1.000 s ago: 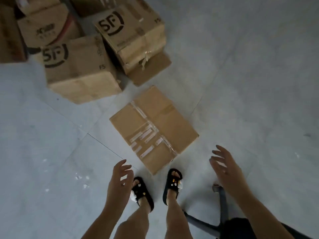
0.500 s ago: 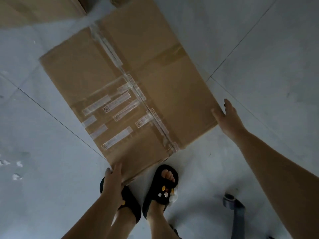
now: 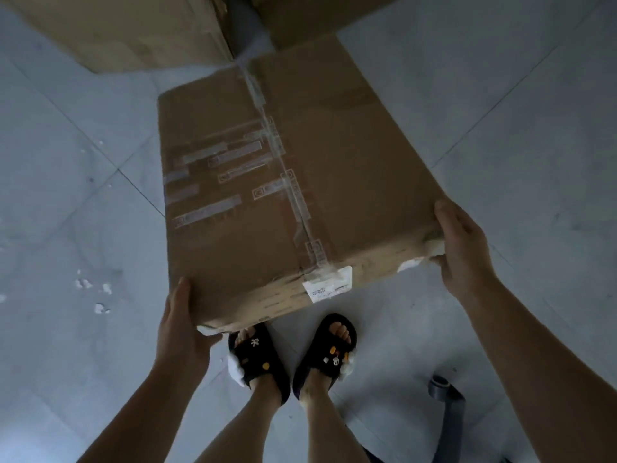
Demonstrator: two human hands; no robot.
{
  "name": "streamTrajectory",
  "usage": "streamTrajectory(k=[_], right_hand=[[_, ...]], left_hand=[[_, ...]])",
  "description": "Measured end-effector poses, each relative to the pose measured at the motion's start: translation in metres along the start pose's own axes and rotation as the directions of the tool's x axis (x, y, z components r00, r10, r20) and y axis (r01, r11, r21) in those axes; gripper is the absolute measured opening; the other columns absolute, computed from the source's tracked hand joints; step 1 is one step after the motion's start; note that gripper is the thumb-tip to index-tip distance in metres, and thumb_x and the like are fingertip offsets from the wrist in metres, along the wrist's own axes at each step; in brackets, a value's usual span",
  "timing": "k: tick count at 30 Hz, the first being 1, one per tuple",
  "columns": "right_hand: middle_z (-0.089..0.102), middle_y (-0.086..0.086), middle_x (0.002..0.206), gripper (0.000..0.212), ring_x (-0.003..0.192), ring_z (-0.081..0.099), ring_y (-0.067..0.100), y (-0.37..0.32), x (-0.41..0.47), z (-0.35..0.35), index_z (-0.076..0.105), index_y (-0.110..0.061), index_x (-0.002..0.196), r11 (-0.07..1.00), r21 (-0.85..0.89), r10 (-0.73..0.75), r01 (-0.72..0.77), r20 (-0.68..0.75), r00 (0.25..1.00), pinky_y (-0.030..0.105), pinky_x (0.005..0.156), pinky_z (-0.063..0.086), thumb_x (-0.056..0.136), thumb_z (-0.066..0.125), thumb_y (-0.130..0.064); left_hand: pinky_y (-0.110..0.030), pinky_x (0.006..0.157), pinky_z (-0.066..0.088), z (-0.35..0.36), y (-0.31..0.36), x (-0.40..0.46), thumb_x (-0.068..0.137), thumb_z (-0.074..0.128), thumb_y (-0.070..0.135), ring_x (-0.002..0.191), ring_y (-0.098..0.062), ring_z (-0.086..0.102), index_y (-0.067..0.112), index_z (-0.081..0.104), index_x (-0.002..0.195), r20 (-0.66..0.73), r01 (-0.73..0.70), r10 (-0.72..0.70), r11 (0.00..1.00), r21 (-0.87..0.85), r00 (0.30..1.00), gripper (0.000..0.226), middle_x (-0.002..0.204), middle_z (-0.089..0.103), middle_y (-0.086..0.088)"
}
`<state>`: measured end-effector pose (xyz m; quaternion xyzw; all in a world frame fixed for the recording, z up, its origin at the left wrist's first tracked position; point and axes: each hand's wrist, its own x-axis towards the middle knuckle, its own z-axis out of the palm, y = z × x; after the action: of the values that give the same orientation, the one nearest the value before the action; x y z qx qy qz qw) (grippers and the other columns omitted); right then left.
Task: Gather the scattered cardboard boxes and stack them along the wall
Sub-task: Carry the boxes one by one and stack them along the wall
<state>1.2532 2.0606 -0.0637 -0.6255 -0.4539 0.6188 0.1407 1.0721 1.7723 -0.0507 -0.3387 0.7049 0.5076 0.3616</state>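
A large brown cardboard box (image 3: 334,155), sealed with clear tape and bearing a white label on its near side, is raised off the floor above my feet. My left hand (image 3: 182,322) grips its near left corner, thumb on top and fingers underneath. My right hand (image 3: 462,242) grips the near right corner the same way. Two more cardboard boxes lie beyond it: one at the upper left (image 3: 127,31) and one at the upper middle (image 3: 317,15), both cut off by the frame.
The floor is pale grey tile (image 3: 66,162) with small white scraps (image 3: 93,295) at the left. My feet in black sandals (image 3: 290,359) stand under the box's near edge. A grey chair leg with a caster (image 3: 449,406) sits at the lower right.
Both hands went from hovering open over the floor to gripping the box's near corners. The box has come up off the floor and turned squarer to me.
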Motion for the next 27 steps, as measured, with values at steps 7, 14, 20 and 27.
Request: streamTrajectory(k=[7, 14, 20, 27], right_hand=[[0.07, -0.014, 0.069, 0.014, 0.058, 0.066, 0.003, -0.114, -0.089, 0.023, 0.067, -0.025, 0.095, 0.997, 0.082, -0.015, 0.013, 0.02, 1.0, 0.021, 0.049, 0.049, 0.094, 0.054, -0.02], [0.07, -0.009, 0.088, 0.013, 0.067, 0.067, 0.002, -0.201, -0.22, 0.011, 0.067, -0.028, 0.096, 0.995, -0.007, -0.099, 0.1, 0.098, 0.99, 0.023, 0.057, 0.05, 0.094, 0.055, -0.023], [0.068, -0.015, 0.095, 0.018, 0.082, 0.066, 0.004, -0.264, -0.336, 0.025, 0.066, -0.031, 0.106, 0.976, -0.051, -0.196, 0.214, 0.235, 0.952, 0.027, 0.067, 0.051, 0.094, 0.054, -0.028], [0.066, -0.013, 0.103, 0.024, 0.1, 0.064, 0.017, -0.282, -0.452, 0.068, 0.064, -0.027, 0.116, 0.958, -0.055, -0.244, 0.283, 0.364, 0.899, 0.044, 0.089, 0.052, 0.095, 0.054, -0.03]], left_hand=[[-0.046, 0.061, 0.055, -0.04, 0.088, -0.087, 0.092, 0.049, 0.044, 0.09, -0.021, 0.055, 0.027, 0.055, 0.121, -0.098, -0.011, 0.008, 0.999, -0.03, 0.995, 0.034, 0.107, 0.058, 0.002], [-0.049, 0.068, 0.053, -0.121, 0.12, -0.227, 0.093, 0.05, 0.042, 0.107, -0.03, 0.048, 0.027, 0.05, 0.116, -0.19, -0.003, -0.025, 0.989, -0.147, 0.982, 0.028, 0.12, 0.05, -0.003], [-0.052, 0.07, 0.053, -0.206, 0.145, -0.331, 0.093, 0.05, 0.042, 0.108, -0.028, 0.044, 0.025, 0.048, 0.118, -0.275, -0.126, 0.055, 0.961, -0.247, 0.96, 0.03, 0.121, 0.047, -0.003], [-0.04, 0.054, 0.053, -0.318, 0.134, -0.4, 0.095, 0.048, 0.038, 0.092, -0.02, 0.05, 0.023, 0.054, 0.107, -0.397, -0.291, 0.122, 0.87, -0.398, 0.909, 0.02, 0.119, 0.046, -0.004]])
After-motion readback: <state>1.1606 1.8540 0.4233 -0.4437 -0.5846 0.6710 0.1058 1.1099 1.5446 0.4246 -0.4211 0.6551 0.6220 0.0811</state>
